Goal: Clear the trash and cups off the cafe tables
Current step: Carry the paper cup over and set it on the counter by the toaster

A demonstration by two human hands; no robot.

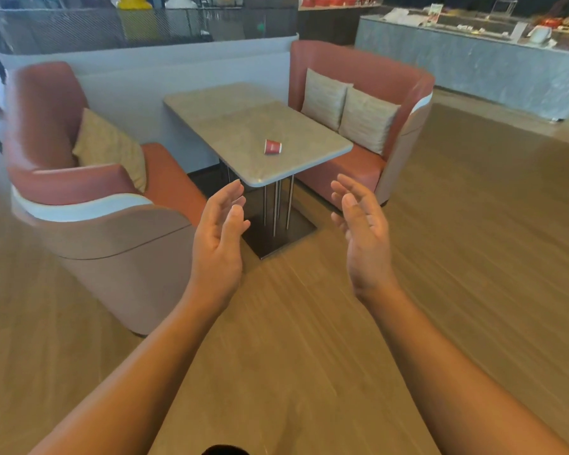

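Left grip (219,238) and right grip (363,239): raised side by side in front of the body, palms turned toward each other, fingers apart and nearly straight, holding nothing and touching nothing. Bare forearms entering from the lower edge.

Red paper cup (272,147): lying on its side on the counter (243,119), toward the near end of the top. Farther out than both grips, roughly in line with the gap between them, well apart from either set of fingertips.

Counter: pale, stone-patterned, rectangular with rounded corners, carried on thin metal rods over a dark base plate (276,239). Near corner just above the left grip's fingertips in the view.

Left booth seat (89,224) and right booth seat (362,67): rust-red with curved backs, flanking the counter. Single beige cushion (112,149) on the left seat, pair of beige cushions (326,96) on the right seat.

Wood-plank floor (473,257) below. Grey bar (473,64) at the far right rear, items on it too blurred to name.
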